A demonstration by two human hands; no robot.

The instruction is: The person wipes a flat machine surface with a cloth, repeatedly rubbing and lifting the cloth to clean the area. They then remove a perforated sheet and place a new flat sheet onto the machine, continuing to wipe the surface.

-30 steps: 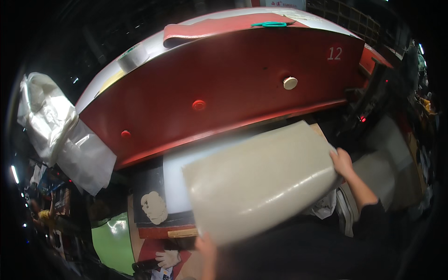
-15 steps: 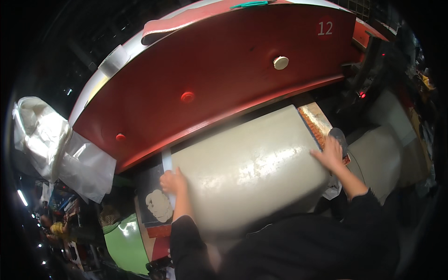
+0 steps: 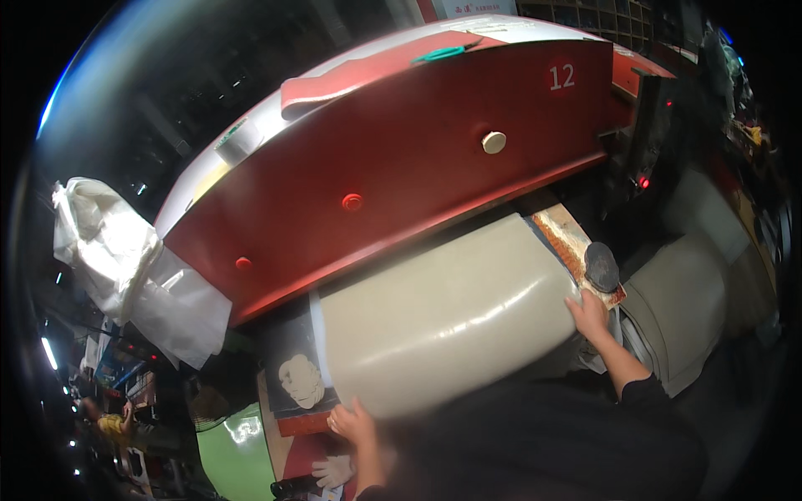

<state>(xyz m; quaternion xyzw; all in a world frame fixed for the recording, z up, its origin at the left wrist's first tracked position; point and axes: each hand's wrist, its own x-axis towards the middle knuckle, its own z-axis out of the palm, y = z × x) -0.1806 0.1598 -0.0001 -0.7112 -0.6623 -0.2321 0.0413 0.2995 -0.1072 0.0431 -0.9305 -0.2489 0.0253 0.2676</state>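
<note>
A glossy beige sheet (image 3: pixel 443 313) lies over the machine bed, its far edge close under a big red machine beam. My left hand (image 3: pixel 355 422) is at the sheet's near left corner, fingers curled and thumb up against the edge. At the near right corner, my right hand (image 3: pixel 590 316) grips the sheet's edge, thumb toward the beige surface. Just beyond that hand, a dark oval pad (image 3: pixel 601 267) rests on a worn wooden board (image 3: pixel 561 238). Cut beige pieces (image 3: pixel 301 382) lie on the dark plate left of the sheet.
The red beam (image 3: pixel 401 175) spans the far side, with green-handled scissors (image 3: pixel 440 54) on top. Clear plastic (image 3: pixel 180 305) hangs at its left end. More beige sheets (image 3: pixel 681 301) drape at the right. A pale glove (image 3: pixel 334 472) and a green sheet (image 3: pixel 234 451) sit at the lower left.
Both hands have come nearer to me along the sheet's sides, the left one farther, down to the near corner. The sheet's surface looks smoother. The view has shifted, showing more beyond the beam.
</note>
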